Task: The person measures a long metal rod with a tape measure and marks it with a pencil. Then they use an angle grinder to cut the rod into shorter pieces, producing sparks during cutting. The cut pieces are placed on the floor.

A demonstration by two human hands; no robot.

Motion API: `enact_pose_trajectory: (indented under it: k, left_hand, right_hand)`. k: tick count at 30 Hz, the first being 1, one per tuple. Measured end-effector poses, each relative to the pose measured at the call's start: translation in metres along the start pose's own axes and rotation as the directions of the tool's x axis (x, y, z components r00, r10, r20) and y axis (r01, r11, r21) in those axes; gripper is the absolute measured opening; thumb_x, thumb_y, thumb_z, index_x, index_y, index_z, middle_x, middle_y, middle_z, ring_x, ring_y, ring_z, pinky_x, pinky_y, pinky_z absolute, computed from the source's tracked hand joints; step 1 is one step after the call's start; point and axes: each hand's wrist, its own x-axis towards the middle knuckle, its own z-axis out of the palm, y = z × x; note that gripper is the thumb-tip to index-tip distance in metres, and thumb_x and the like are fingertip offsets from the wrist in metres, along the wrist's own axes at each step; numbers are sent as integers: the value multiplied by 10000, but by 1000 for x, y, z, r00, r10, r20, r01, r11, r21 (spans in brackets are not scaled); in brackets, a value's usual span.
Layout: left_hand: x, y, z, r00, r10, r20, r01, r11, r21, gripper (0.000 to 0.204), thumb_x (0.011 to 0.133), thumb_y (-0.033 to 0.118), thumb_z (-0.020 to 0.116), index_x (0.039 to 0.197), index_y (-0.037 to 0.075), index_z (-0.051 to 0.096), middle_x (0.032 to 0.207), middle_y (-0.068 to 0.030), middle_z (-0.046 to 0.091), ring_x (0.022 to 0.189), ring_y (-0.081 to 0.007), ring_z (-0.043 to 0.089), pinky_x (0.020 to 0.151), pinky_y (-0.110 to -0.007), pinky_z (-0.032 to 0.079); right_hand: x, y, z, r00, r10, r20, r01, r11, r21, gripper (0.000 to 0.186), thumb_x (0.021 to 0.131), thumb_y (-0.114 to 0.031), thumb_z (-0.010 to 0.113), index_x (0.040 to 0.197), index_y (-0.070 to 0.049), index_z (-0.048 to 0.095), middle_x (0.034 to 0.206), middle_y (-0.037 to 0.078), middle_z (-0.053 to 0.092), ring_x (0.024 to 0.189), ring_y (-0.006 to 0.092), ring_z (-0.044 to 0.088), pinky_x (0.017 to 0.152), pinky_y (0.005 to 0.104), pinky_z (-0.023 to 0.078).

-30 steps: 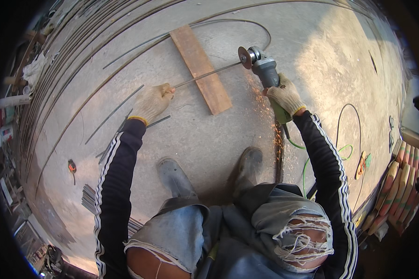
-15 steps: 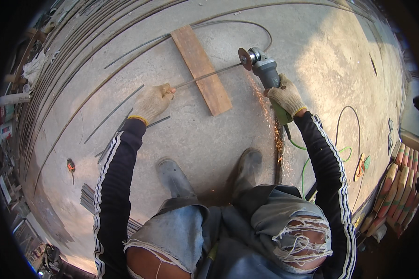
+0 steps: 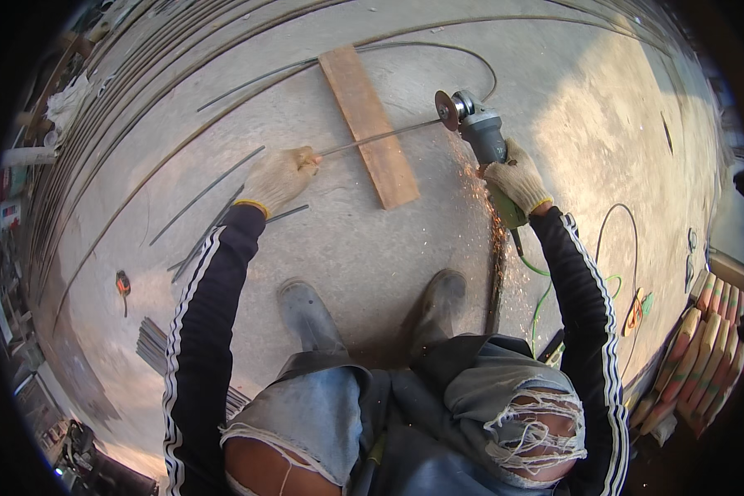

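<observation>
A thin metal rod (image 3: 420, 127) lies across a wooden board (image 3: 370, 132) on the concrete floor. My left hand (image 3: 283, 177), in a pale knitted glove, is closed round the rod's left end. In my gloved right hand (image 3: 517, 175) is an angle grinder (image 3: 484, 136), held by its body. Its brown disc (image 3: 447, 111) touches the rod's right end. Orange sparks (image 3: 477, 187) stream from there down toward my right boot (image 3: 443, 295). Several short cut rods (image 3: 209, 193) lie beside my left forearm.
Long bars (image 3: 169, 91) run along the left and far floor. A tape measure (image 3: 122, 283) lies at left, near a bundle of short rods (image 3: 151, 345). The grinder's green cord (image 3: 539, 307) trails by my right forearm. Stacked sacks (image 3: 703, 351) stand at right.
The view has shifted slightly, so the board, rod and grinder appear a little further right. Sparks still fly; both hands keep their holds.
</observation>
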Motion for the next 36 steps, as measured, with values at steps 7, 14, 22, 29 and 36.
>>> enact_pose_trajectory:
  k: [7,14,22,29,36]
  left_hand:
    - [2,2,-4,997,-52,49,50,998,42,380,1056,457,595,1139,133,776,950,-170,781,850,-391,765,755,-486,597]
    - [4,-6,4,999,-20,27,20,1000,-4,391,1063,450,592,1161,122,779,954,-187,778,845,-384,757,758,-484,588]
    - [0,-8,11,999,-16,36,19,998,-56,374,1069,437,595,1132,107,762,900,-192,756,798,-362,735,721,-480,563]
    - [-9,-15,29,992,-40,122,79,939,-335,296,1073,394,625,990,111,652,730,-59,599,622,-196,547,607,-382,460]
    - [-23,-1,48,803,-11,596,548,404,-732,306,1084,414,635,912,162,619,670,87,469,513,-45,381,469,-245,317]
  right_hand:
    - [2,11,3,999,37,2,-37,999,37,568,761,-260,842,1205,13,615,876,149,719,697,243,716,651,383,584]
    - [-6,14,5,999,49,15,-51,989,142,534,772,-230,842,1168,27,592,854,145,707,660,241,711,604,385,579]
    - [-3,19,12,999,-11,-46,18,988,151,521,758,-246,873,1120,0,590,849,119,691,702,216,701,635,352,566]
    - [-39,16,17,985,83,-151,7,858,514,472,807,-268,881,1099,-48,583,907,91,690,684,197,678,606,341,573]
    - [-81,26,-1,947,208,-244,-15,790,613,428,828,-213,858,1136,-69,597,891,54,660,683,160,653,603,314,559]
